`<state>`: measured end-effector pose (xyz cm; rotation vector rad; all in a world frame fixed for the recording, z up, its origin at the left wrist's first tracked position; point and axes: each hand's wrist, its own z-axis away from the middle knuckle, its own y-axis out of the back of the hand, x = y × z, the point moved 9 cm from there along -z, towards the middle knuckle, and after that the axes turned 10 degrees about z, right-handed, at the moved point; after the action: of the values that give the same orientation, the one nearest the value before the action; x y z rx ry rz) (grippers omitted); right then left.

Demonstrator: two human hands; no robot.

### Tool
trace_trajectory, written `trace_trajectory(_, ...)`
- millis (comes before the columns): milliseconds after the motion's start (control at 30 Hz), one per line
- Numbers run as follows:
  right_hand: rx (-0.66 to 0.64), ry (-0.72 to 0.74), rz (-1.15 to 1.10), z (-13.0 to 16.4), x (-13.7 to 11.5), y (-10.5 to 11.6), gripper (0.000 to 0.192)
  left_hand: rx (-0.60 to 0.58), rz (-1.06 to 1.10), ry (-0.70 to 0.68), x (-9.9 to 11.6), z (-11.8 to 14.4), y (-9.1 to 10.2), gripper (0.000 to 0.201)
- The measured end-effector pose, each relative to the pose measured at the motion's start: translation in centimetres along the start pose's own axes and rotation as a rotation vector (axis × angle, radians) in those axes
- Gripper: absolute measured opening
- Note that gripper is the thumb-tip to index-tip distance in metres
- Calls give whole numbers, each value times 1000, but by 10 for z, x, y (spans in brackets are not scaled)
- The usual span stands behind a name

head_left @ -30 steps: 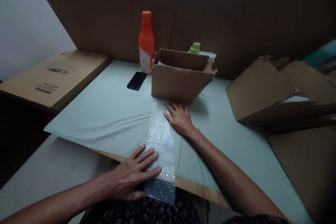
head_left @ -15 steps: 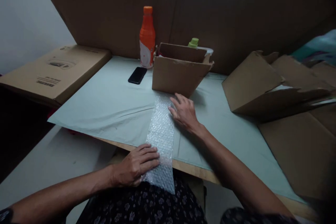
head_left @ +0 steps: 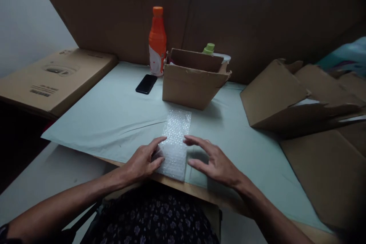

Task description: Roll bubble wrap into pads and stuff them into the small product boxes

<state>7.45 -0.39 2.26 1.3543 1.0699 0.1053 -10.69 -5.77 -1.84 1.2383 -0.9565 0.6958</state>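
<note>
A strip of clear bubble wrap [head_left: 177, 127] lies on the pale green cloth, its near part doubled over at the table's front edge. My left hand [head_left: 144, 162] is at the strip's left side, thumb and forefinger spread, their tips at the plastic's edge. Whether they press on it I cannot tell. On the other side, my right hand [head_left: 219, 160] has its fingers apart and curved, with the fingertips close to the strip's right edge. Neither hand grips anything.
Beyond the strip stands an open cardboard box [head_left: 191, 87]. An orange bottle [head_left: 157, 42] and a black phone [head_left: 146, 84] are left of it. A flat printed carton [head_left: 57, 76] lies far left; more cardboard boxes [head_left: 274, 95] crowd the right. The table's wooden edge [head_left: 197, 192] runs in front.
The near end of the bubble wrap, which hung over the table edge, is now folded back onto the strip. My left hand moved up and forward; my right hand came nearer to me.
</note>
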Motion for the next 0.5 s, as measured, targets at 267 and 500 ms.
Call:
trace_trajectory(267, 297, 180, 427, 42, -52, -28, 34, 77, -402, -249, -11, -11, -6, 81)
trace_trajectory(500, 163, 170, 428, 38, -49, -57, 22, 144, -471, -371, -2, -17, -5, 86)
